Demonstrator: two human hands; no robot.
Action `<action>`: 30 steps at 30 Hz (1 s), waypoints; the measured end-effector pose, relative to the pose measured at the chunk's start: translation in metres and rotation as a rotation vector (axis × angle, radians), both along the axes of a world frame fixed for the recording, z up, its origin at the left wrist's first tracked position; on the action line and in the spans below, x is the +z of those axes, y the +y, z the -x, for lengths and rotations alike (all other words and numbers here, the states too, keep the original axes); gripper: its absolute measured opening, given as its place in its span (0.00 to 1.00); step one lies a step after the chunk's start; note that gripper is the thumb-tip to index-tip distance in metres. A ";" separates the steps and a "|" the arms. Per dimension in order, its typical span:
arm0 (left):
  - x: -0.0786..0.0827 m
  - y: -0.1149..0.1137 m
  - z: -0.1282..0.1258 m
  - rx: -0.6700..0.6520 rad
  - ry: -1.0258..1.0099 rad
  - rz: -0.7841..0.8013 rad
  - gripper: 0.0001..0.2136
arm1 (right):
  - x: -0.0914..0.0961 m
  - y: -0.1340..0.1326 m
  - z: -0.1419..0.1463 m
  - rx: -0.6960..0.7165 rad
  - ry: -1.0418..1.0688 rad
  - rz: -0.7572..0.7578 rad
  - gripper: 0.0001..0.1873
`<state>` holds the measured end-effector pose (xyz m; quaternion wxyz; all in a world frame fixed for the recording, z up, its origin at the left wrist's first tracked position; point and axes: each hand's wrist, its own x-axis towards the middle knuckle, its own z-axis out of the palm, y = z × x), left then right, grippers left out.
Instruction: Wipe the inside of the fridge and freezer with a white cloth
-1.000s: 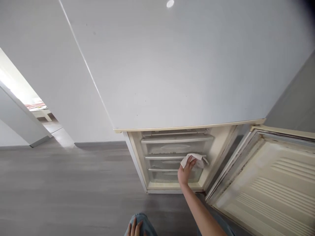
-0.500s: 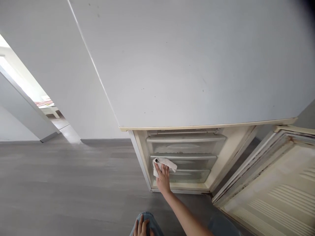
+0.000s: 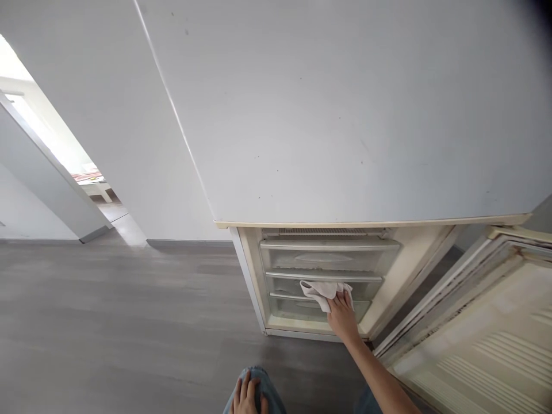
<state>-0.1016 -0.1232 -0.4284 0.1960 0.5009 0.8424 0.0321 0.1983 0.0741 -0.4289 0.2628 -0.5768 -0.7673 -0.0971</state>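
A white cloth (image 3: pixel 324 291) is bunched under the fingers of my right hand (image 3: pixel 344 316), which presses it against the front of the middle or lower freezer drawer. Part of the cloth hangs loose to the left of the fingers. Three clear drawers are stacked in the open freezer compartment (image 3: pixel 276 322); the top drawer (image 3: pixel 323 257) shows fully, while the hand and cloth hide parts of the lower ones. My left hand (image 3: pixel 247 397) lies on my knee (image 3: pixel 263 382) in blue denim, fingers laid flat and holding nothing.
The freezer door (image 3: pixel 483 345) stands swung wide at the right, with dark stains along its seal. Above the compartment is a large pale grey panel (image 3: pixel 345 115). Grey wood-look floor (image 3: pixel 129 322) spreads to the left, and a doorway (image 3: pixel 56 126) opens at the far left.
My right hand has moved the cloth to the right across the drawer front. My left hand stays on the knee. The view has shifted slightly.
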 end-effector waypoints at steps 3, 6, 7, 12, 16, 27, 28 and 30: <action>0.002 -0.003 0.001 0.001 -0.009 0.008 0.21 | -0.008 -0.005 -0.001 -0.056 -0.012 -0.065 0.27; 0.006 -0.005 0.001 0.001 -0.015 0.012 0.22 | -0.005 -0.009 0.015 -0.075 -0.040 -0.065 0.28; 0.007 -0.005 0.001 0.002 -0.019 0.012 0.22 | -0.002 -0.010 0.024 -0.058 -0.051 -0.053 0.30; 0.013 -0.004 -0.002 0.004 -0.032 0.016 0.21 | 0.009 -0.015 0.077 0.144 -0.057 0.059 0.37; 0.011 -0.003 -0.003 -0.001 -0.022 0.020 0.21 | 0.008 -0.006 0.115 0.244 -0.016 0.142 0.33; -0.004 -0.005 0.004 -0.009 0.039 -0.004 0.22 | -0.002 0.023 0.123 0.523 -0.166 0.197 0.23; -0.004 -0.004 0.005 -0.006 0.042 -0.003 0.22 | -0.006 0.022 0.115 0.521 -0.169 0.195 0.24; -0.005 -0.004 0.005 -0.002 0.041 0.001 0.21 | -0.014 0.019 0.095 0.502 -0.172 0.185 0.26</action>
